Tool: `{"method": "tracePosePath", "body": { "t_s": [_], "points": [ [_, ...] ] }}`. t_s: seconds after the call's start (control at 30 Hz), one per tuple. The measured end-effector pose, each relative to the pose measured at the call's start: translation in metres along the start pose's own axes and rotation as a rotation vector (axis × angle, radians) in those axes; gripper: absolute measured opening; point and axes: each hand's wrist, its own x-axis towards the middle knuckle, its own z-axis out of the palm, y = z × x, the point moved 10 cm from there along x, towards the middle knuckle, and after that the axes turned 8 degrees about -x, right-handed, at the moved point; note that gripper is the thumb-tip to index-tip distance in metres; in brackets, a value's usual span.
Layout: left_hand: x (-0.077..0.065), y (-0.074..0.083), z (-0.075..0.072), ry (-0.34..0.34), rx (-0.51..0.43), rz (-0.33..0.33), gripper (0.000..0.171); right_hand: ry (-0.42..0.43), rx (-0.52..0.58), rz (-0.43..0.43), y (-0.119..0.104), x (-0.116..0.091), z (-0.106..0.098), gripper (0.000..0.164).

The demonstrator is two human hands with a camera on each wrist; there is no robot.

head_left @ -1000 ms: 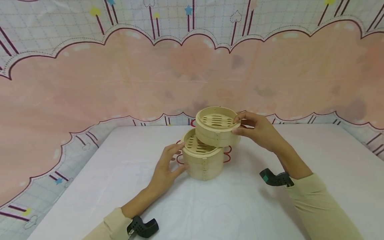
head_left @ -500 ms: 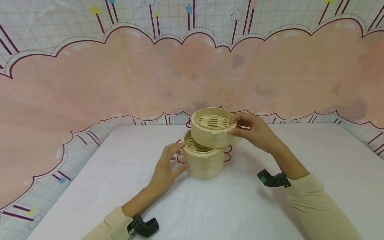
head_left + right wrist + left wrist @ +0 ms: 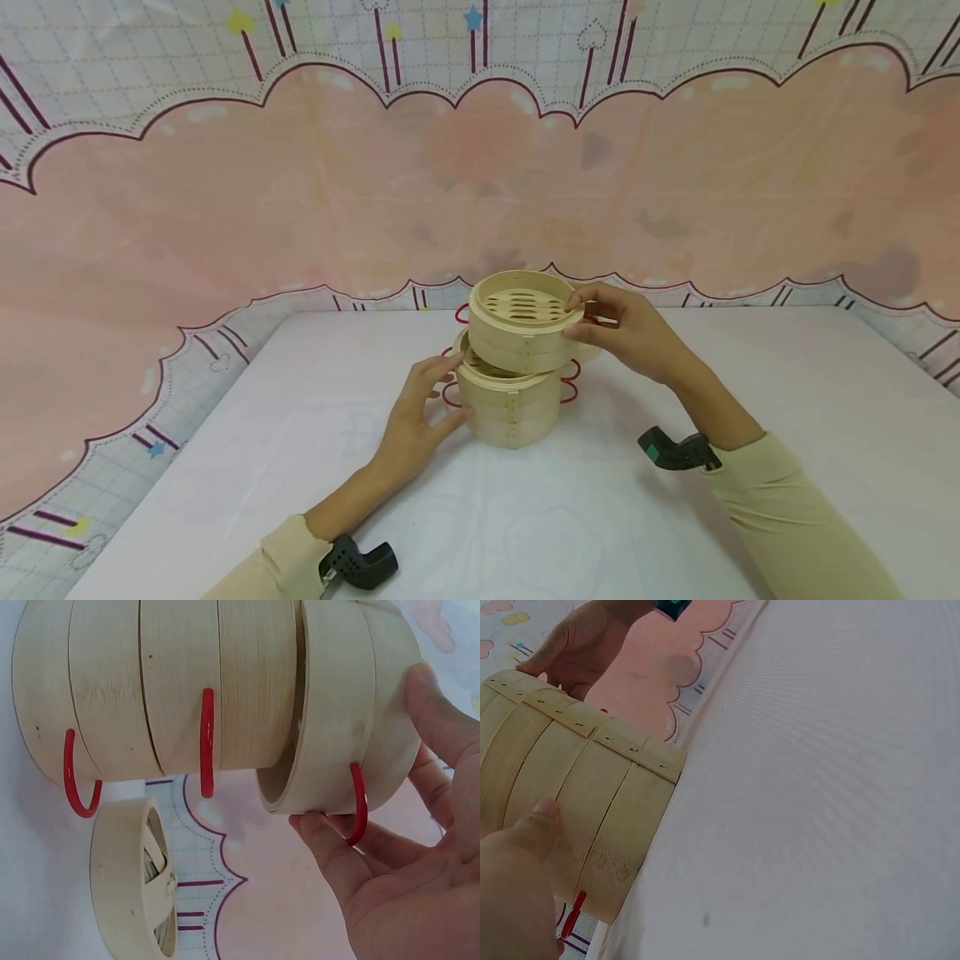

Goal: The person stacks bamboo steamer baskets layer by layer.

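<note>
Two round bamboo steamer baskets (image 3: pixel 510 412) with red side handles stand stacked on the white table. My left hand (image 3: pixel 416 412) holds this stack by its left side, the thumb on the front wall, as the left wrist view shows too. A third steamer basket (image 3: pixel 517 348), its slatted floor facing up, is pinched at its right rim by my right hand (image 3: pixel 633 333). It overlaps the top of the stack, set slightly back. In the right wrist view a wedge-shaped gap shows between the held basket (image 3: pixel 337 697) and the stack (image 3: pixel 180 682), with a red handle (image 3: pixel 360 802) near my fingers.
A bamboo steamer lid (image 3: pixel 116 877) with a woven top lies on the table behind the stack, mostly hidden in the head view. White cloth covers the table (image 3: pixel 570 517). A patterned peach backdrop (image 3: pixel 420 192) rises behind it.
My right hand has moved left with the upper basket, bringing it further over the stack and a little lower. The left hand and the lower baskets have stayed in place.
</note>
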Motion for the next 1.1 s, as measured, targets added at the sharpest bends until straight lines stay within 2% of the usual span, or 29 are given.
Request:
{"method": "tracePosePath", "body": {
  "t_s": [0.3,0.47,0.7,1.1],
  "points": [
    [0.0001,-0.0012,0.0006,0.004,0.014,-0.007,0.071,-0.006,0.001,0.005,-0.0008,-0.0003,0.0043,0.028],
    [0.0001,-0.0018,0.0007,0.013,-0.006,0.013,0.072,-0.012,-0.001,0.002,-0.0015,-0.0002,0.0066,0.029],
    [0.0011,-0.0008,0.0009,-0.003,0.008,-0.01,0.073,-0.011,-0.003,0.008,-0.0024,0.0004,0.0087,0.029],
    [0.0018,0.0007,0.001,-0.014,0.004,-0.012,0.076,-0.008,-0.007,0.0,-0.0041,0.0002,0.0096,0.03]
  ]
}}
